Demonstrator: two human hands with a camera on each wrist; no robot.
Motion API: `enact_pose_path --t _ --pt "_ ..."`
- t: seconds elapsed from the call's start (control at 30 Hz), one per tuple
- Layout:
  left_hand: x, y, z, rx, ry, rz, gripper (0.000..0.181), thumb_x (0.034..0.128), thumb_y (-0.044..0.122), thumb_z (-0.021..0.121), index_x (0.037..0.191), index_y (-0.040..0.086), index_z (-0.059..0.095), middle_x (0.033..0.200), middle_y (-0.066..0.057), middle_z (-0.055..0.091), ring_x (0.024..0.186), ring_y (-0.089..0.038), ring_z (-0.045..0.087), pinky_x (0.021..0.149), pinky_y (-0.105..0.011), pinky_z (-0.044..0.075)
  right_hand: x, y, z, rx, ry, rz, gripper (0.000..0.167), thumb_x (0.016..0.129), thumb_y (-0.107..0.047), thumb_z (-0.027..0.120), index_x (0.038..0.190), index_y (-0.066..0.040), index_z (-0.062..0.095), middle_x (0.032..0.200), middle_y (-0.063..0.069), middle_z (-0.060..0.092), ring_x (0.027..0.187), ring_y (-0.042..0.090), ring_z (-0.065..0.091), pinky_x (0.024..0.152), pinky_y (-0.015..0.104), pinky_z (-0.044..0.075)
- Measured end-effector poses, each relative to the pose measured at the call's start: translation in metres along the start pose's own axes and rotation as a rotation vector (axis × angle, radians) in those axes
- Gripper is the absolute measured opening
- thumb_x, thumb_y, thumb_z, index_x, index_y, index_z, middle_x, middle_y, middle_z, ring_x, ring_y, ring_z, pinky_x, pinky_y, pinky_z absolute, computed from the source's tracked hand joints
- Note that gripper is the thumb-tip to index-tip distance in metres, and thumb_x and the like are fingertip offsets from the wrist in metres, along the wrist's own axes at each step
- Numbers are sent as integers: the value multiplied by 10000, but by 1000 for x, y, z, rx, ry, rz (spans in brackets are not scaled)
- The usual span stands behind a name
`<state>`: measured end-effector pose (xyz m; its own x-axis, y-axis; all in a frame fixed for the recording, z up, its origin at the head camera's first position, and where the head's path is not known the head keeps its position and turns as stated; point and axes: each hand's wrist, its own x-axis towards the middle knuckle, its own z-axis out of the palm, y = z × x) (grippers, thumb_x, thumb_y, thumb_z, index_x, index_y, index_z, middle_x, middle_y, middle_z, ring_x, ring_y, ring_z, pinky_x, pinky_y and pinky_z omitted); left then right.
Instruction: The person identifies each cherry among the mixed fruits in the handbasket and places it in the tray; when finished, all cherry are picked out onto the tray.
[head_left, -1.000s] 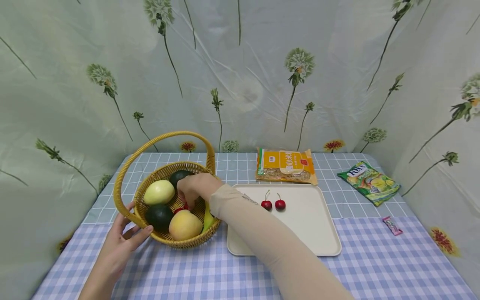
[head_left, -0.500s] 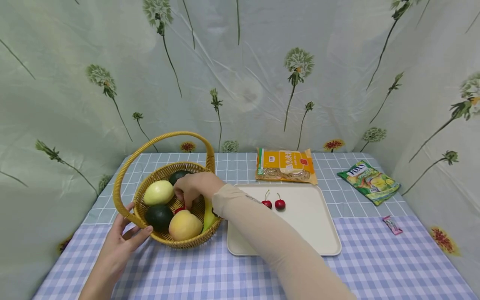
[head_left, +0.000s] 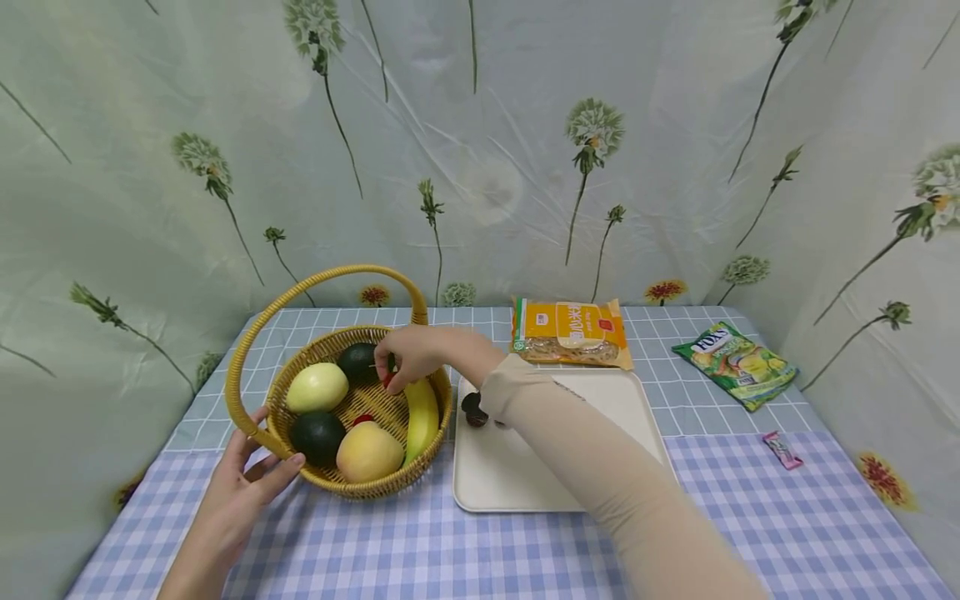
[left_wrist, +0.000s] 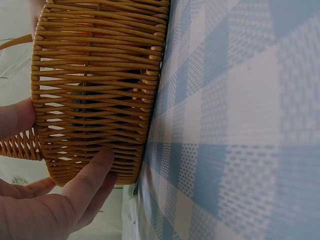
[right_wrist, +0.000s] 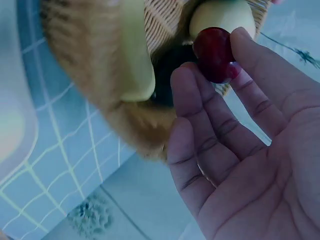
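My right hand pinches a dark red cherry between thumb and fingers, above the right part of the wicker basket. My left hand holds the basket's left side by the handle base, its thumb at the rim and other fingers against the woven wall. In the basket lie a pale yellow-green oval fruit, two dark green round fruits, one at front left, a peach and a banana. Something red shows behind the peach.
A cream tray lies right of the basket, partly under my right forearm. Behind it is an orange noodle packet. A green FOX'S candy bag and a small pink wrapped sweet lie at the right. The basket handle arches upward.
My right hand has risen from the basket's bottom and moved right, with the cherry in its fingers. My forearm now hides the two cherries on the tray. The left hand keeps its place.
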<state>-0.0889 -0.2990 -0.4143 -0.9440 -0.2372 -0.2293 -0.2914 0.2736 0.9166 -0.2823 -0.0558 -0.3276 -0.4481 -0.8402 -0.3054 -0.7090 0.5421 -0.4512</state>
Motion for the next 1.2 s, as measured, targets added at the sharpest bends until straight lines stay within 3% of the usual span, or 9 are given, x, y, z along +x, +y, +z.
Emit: enact_pose_path --t 0.27,0.47,0.67,0.9,1.2 --pt "1 -1 -1 -7 -7 -17 1065 1006 144 764 1746 287 12 1768 -241 135 1103 94 474 823 -78 516 -38 24 -11 76 53 -32 185 1027 -228 757 1154 -118 678 994 8 663 848 116 572 756 221 490" --pt "1 -1 -1 -8 -3 -4 1065 1002 126 764 1747 262 14 1757 -263 139 1017 195 493 815 -80 519 -64 42 -10 141 81 -9 175 1023 -211 761 1145 -120 674 1022 13 722 925 144 669 831 240 532" --pt "2 0 -1 9 -1 -30 1067 1008 151 763 1745 294 5 1766 -241 138 1219 -8 488 827 -70 511 -91 56 -4 228 113 26 170 1020 -212 763 1153 -138 685 1025 13 737 1009 260 710 883 295 562" --pt "2 -1 0 -3 -3 -10 1069 1003 126 765 1747 266 10 1756 -262 139 1004 213 491 817 -72 518 -121 77 3 248 190 48 174 1010 -216 771 1149 -144 694 999 17 729 917 154 669 885 312 569" --pt "2 -2 -1 -36 -8 14 1068 997 100 763 1747 245 16 1750 -276 134 990 212 509 812 -88 532 -166 105 17 326 258 118 208 1016 -245 764 1179 -135 697 1039 22 746 992 219 696 952 380 588"
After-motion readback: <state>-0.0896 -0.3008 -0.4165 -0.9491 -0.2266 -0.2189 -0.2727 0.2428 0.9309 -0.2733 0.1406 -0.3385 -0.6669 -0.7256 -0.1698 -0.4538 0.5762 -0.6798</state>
